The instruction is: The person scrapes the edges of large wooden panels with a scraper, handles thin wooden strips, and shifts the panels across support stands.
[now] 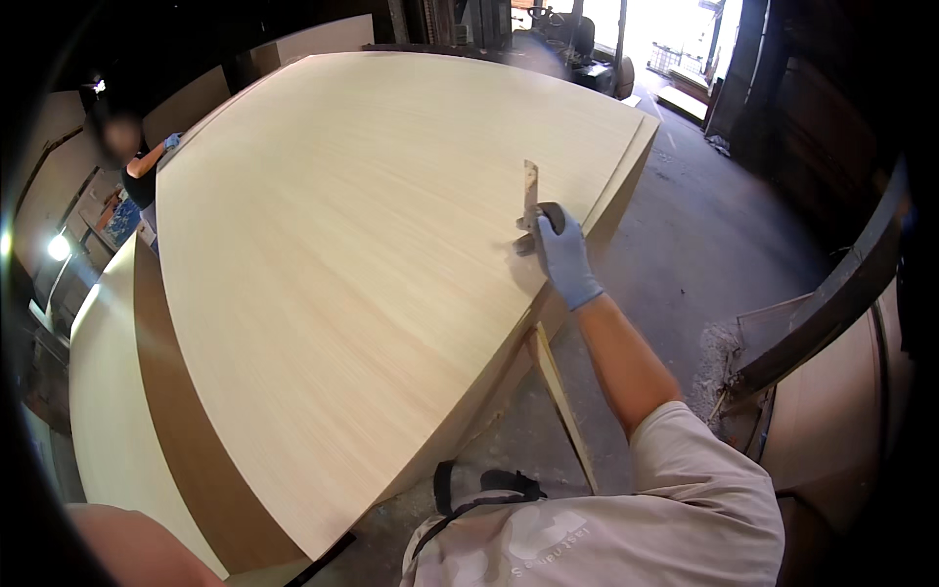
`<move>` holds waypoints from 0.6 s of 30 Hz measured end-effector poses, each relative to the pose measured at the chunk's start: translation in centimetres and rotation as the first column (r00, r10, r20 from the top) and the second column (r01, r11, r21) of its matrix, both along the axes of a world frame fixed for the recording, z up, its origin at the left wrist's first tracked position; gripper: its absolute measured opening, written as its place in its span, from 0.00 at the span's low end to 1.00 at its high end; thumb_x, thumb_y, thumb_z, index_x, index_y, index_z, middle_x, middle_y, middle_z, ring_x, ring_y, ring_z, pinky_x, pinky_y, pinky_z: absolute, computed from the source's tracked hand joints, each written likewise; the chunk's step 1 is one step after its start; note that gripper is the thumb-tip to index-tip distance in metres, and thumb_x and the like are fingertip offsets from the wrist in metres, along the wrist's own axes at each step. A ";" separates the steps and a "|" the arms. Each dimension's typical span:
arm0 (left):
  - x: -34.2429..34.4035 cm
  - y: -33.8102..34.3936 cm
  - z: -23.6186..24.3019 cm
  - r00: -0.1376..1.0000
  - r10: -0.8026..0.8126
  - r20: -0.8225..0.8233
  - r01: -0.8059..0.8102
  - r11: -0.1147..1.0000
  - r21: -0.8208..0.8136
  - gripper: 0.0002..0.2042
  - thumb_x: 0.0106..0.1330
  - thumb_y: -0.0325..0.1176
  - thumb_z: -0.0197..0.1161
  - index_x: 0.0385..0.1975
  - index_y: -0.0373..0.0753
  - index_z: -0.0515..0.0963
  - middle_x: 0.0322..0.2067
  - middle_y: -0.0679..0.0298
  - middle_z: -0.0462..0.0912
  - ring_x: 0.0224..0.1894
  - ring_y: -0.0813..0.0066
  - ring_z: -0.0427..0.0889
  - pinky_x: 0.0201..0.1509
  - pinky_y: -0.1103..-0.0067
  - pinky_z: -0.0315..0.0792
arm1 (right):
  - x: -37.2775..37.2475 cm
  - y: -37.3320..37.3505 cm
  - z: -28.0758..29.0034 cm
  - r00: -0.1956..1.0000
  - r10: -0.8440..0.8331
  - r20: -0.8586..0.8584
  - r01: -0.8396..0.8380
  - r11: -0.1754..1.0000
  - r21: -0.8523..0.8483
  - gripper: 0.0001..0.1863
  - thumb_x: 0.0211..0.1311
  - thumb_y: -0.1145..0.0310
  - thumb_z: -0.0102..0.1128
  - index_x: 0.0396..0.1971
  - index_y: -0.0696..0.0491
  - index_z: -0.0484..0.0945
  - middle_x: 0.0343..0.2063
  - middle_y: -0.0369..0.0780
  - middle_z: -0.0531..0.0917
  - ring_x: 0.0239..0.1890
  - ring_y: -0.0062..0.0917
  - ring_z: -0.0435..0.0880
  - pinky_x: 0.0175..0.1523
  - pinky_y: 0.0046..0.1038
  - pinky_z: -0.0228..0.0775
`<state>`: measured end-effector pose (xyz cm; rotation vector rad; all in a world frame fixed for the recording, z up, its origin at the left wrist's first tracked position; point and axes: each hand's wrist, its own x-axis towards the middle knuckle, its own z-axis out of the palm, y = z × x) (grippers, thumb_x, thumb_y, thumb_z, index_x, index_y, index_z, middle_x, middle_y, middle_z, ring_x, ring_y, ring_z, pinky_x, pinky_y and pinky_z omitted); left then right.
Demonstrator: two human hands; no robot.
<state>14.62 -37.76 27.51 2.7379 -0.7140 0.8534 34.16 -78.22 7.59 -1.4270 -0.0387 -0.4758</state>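
Observation:
My right hand (557, 249), in a light blue glove with dark fingertips, grips a narrow, pale, stained strip tool (530, 181) near the right edge of a large pale wood-veneer panel (352, 254). The tool points toward the panel's far side; whether it touches the surface I cannot tell. Part of my left arm (132, 548) shows at the lower left, but the hand is out of view.
A co-worker (137, 176) reaches a gloved hand to the panel's left edge. More sheets (108, 352) lie at left. A forklift (567, 49) stands behind, by a bright doorway. A wooden slat (558, 391) angles below the near edge. Curved dark-edged boards (822, 391) are at right.

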 end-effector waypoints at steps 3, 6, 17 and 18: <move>-0.1 0.1 0.0 1.000 0.011 0.004 -0.011 1.000 -0.012 0.17 0.70 0.32 0.48 0.55 0.31 0.67 0.49 0.59 0.72 0.49 0.72 0.71 0.55 0.78 0.64 | 0.5 -0.4 0.5 1.000 0.026 -0.007 -0.026 0.999 -0.029 0.09 0.64 0.73 0.46 0.40 0.60 0.71 0.32 0.44 0.81 0.19 0.27 0.82 0.25 0.26 0.78; -0.2 -0.1 -0.4 1.000 0.025 0.007 -0.025 1.000 -0.019 0.18 0.70 0.32 0.48 0.56 0.31 0.66 0.50 0.59 0.72 0.50 0.72 0.71 0.56 0.78 0.63 | -0.1 -0.4 1.2 0.998 0.047 -0.050 -0.049 0.998 -0.044 0.11 0.64 0.73 0.44 0.42 0.63 0.70 0.34 0.47 0.81 0.21 0.28 0.82 0.27 0.27 0.79; -3.8 5.8 -4.3 0.998 0.040 0.043 -0.021 0.925 -0.378 0.18 0.70 0.31 0.48 0.58 0.32 0.65 0.53 0.59 0.71 0.54 0.71 0.70 0.60 0.77 0.62 | -8.2 4.4 1.6 0.965 0.256 -0.060 -0.246 0.959 0.138 0.09 0.63 0.74 0.44 0.40 0.63 0.68 0.32 0.49 0.80 0.23 0.27 0.82 0.31 0.27 0.78; -4.9 7.5 -6.3 0.998 0.064 0.008 -0.052 0.871 -0.488 0.18 0.70 0.31 0.48 0.58 0.32 0.65 0.53 0.59 0.71 0.54 0.71 0.70 0.60 0.77 0.62 | -10.6 6.5 1.3 0.971 0.236 -0.033 -0.232 0.968 0.094 0.10 0.62 0.77 0.43 0.42 0.63 0.67 0.32 0.48 0.81 0.28 0.27 0.83 0.34 0.26 0.78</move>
